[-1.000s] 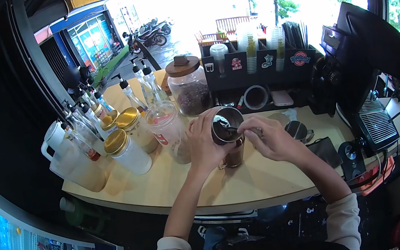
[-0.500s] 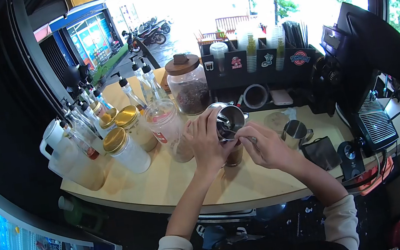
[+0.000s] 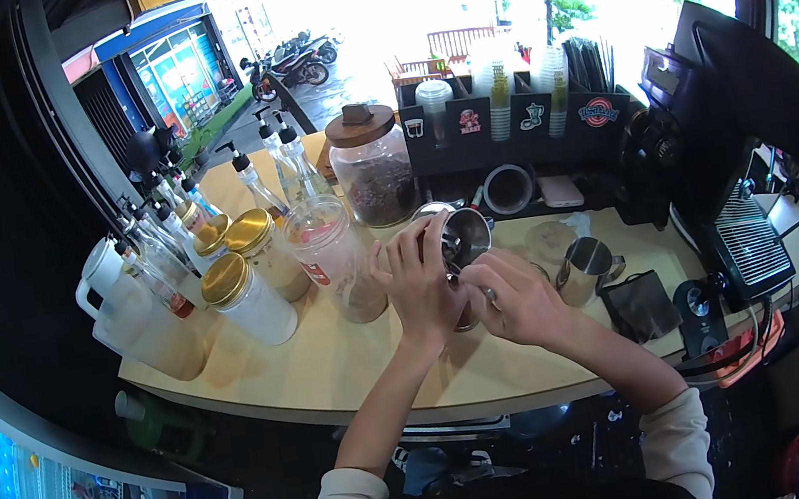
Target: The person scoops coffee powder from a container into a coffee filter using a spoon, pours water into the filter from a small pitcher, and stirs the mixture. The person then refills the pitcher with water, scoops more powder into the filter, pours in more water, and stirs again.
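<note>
My left hand (image 3: 420, 282) is wrapped round a steel pitcher (image 3: 471, 230), which is tilted with its mouth toward me. Dark and shiny shapes show inside the pitcher, too unclear to name. Close against the rim, my right hand (image 3: 520, 302) pinches a thin metal spoon (image 3: 489, 293); its far end reaches in at the pitcher's mouth. Under both hands stands a cup with brown contents (image 3: 467, 319), mostly hidden by my fingers. A clear plastic jar with a red label (image 3: 324, 249) stands just left of my left hand.
Gold-lidded jars (image 3: 250, 299), a jug (image 3: 143, 329) and pump bottles (image 3: 255, 183) crowd the left. Behind are a wooden-lidded jar (image 3: 374, 172) and a black cup holder (image 3: 514, 118). A second steel pitcher (image 3: 584, 269), a black cloth (image 3: 641, 306) and a coffee machine (image 3: 747, 244) are rightward.
My right hand has shifted slightly left and inward, bringing the spoon to the pitcher's lip. The pitcher has turned a little in my left hand, and the cup below is more covered.
</note>
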`<state>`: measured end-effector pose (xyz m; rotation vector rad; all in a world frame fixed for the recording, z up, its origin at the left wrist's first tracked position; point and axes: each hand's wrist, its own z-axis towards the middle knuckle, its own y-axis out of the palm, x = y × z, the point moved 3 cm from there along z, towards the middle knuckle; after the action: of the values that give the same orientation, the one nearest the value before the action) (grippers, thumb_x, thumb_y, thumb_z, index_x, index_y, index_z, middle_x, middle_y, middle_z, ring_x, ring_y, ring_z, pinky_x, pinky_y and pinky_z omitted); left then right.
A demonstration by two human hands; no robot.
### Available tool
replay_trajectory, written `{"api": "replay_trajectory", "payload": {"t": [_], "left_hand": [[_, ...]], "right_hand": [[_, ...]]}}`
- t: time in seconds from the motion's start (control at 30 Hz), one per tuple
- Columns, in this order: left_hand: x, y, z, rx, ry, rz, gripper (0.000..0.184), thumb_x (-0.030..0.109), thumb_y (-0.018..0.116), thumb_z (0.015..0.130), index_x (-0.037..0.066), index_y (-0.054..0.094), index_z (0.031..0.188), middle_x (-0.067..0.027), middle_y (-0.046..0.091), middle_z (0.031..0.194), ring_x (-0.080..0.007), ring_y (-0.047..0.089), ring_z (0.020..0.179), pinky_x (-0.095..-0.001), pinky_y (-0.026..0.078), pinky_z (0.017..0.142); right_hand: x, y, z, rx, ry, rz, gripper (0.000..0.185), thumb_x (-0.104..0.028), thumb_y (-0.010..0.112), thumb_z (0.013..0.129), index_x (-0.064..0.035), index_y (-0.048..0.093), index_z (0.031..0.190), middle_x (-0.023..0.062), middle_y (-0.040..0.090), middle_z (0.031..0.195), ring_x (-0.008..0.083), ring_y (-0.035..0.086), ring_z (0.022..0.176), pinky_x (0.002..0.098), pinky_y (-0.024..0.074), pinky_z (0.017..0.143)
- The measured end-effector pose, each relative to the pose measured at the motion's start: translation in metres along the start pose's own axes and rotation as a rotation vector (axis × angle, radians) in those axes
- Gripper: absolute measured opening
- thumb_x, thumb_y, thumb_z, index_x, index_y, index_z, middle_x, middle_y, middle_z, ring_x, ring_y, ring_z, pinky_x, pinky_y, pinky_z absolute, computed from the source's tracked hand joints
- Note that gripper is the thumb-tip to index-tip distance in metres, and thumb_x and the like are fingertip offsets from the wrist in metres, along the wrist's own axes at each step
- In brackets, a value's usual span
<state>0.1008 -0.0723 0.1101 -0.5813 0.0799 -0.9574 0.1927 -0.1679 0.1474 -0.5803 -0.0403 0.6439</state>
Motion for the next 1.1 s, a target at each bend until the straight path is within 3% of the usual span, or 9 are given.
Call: {"api": "replay_trajectory", "payload": {"t": [0.37,0.47,0.57,0.63,0.73,0.8,0.87,0.93,1.1], "left_hand": [[-0.009,-0.005,0.002,-0.036,-0.007,-0.309,0.083,0.032,0.083,0.058,0.017,0.045,0.13,-0.0033,0.052,0.125,-0.0233,0.048,0.118,-0.0518,0.019,0.106],[-0.015,-0.006,0.005,-0.116,0.021,-0.408,0.084,0.026,0.083,0.057,0.016,0.044,0.131,-0.0039,0.053,0.127,-0.0232,0.048,0.121,-0.0504,0.018,0.108],[-0.023,-0.008,0.009,-0.239,0.03,-0.5,0.083,0.021,0.081,0.056,0.016,0.044,0.13,-0.004,0.053,0.127,-0.0232,0.048,0.121,-0.0488,0.018,0.108],[-0.026,-0.009,0.014,-0.278,0.043,-0.534,0.083,0.02,0.08,0.056,0.016,0.044,0.13,-0.0039,0.053,0.127,-0.0235,0.048,0.121,-0.0483,0.017,0.109],[-0.026,-0.006,0.017,-0.339,0.056,-0.575,0.082,0.02,0.08,0.054,0.016,0.045,0.129,-0.0039,0.053,0.126,-0.0235,0.047,0.121,-0.0448,0.02,0.109],[-0.026,-0.004,0.017,-0.36,0.056,-0.581,0.081,0.022,0.081,0.054,0.016,0.047,0.127,-0.0039,0.054,0.125,-0.0232,0.046,0.12,-0.0417,0.023,0.108],[-0.025,-0.002,0.016,-0.379,0.039,-0.622,0.081,0.02,0.079,0.057,0.016,0.043,0.13,-0.0051,0.053,0.124,-0.0227,0.046,0.122,-0.0473,0.016,0.11],[-0.025,0.0,0.015,-0.366,0.037,-0.627,0.082,0.021,0.079,0.057,0.016,0.042,0.13,-0.0051,0.053,0.124,-0.0228,0.046,0.121,-0.0472,0.015,0.11],[-0.023,0.004,0.012,-0.347,-0.018,-0.65,0.084,0.024,0.081,0.056,0.016,0.042,0.129,-0.0046,0.053,0.124,-0.0232,0.046,0.121,-0.0473,0.014,0.11]], "right_hand": [[0.017,-0.011,-0.003,0.035,0.249,0.228,0.011,-0.002,0.058,0.087,-0.0004,0.055,0.098,0.0146,0.06,0.088,0.03,0.061,0.075,0.0367,0.049,0.067],[0.025,-0.019,0.005,-0.099,0.382,0.325,0.012,-0.006,0.056,0.09,-0.0006,0.057,0.101,0.0153,0.063,0.089,0.028,0.063,0.074,0.0355,0.0498,0.068],[0.04,-0.024,0.01,-0.176,0.359,0.371,0.012,-0.009,0.054,0.093,0.0006,0.059,0.098,0.0127,0.063,0.078,0.0188,0.062,0.067,0.032,0.0491,0.064],[0.046,-0.032,0.017,-0.307,0.526,0.446,0.014,-0.01,0.054,0.093,0.0018,0.061,0.092,0.0051,0.061,0.069,0.007,0.058,0.062,0.0245,0.0466,0.058],[0.047,-0.037,0.027,-0.361,0.573,0.505,0.015,-0.013,0.056,0.093,0.0015,0.062,0.091,0.0038,0.06,0.067,0.0057,0.057,0.063,0.0254,0.0466,0.059],[0.044,-0.04,0.033,-0.409,0.57,0.512,0.018,-0.015,0.058,0.093,0.0021,0.061,0.091,0.005,0.059,0.064,0.0074,0.055,0.06,0.0259,0.0459,0.058],[0.047,-0.041,0.038,-0.455,0.568,0.517,0.02,-0.017,0.059,0.093,0.0027,0.061,0.091,0.0061,0.059,0.061,0.0091,0.053,0.057,0.0265,0.0453,0.058],[0.047,-0.047,0.047,-0.386,0.307,0.379,0.022,-0.02,0.06,0.092,0.0024,0.061,0.088,0.0096,0.06,0.062,0.0125,0.054,0.056,0.0284,0.0457,0.058],[0.04,-0.043,0.045,-0.436,0.322,0.31,0.024,-0.021,0.06,0.092,0.0016,0.061,0.085,0.0123,0.06,0.061,0.0163,0.054,0.054,0.0305,0.0446,0.056]]}}
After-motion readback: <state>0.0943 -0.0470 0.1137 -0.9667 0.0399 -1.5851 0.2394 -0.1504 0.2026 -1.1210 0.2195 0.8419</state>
